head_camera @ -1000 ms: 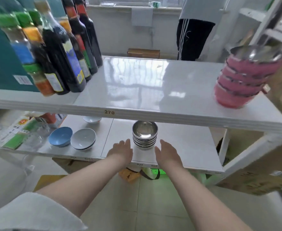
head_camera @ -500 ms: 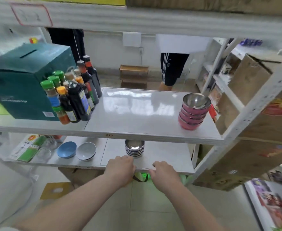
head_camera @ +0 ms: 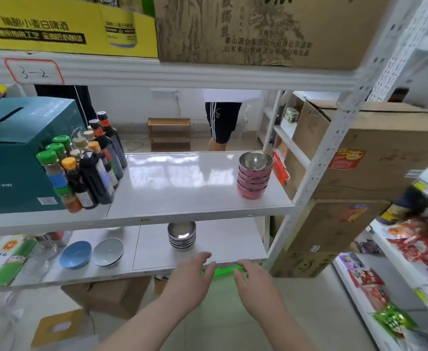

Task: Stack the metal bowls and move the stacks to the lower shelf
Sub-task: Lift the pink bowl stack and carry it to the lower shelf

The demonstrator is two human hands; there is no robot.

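A stack of silver metal bowls stands on the lower shelf, near its middle. A second stack of pink-sided metal bowls stands on the middle shelf at the right. My left hand and my right hand hover in front of the lower shelf's edge, below the silver stack, fingers apart and holding nothing.
Sauce bottles and a teal box fill the middle shelf's left. A blue bowl and a grey bowl sit on the lower shelf's left. Cardboard boxes stand right. A person stands behind the shelving.
My hands have drawn back from the silver stack to the shelf's front edge. The view has pulled away and up, showing more of the shelving.
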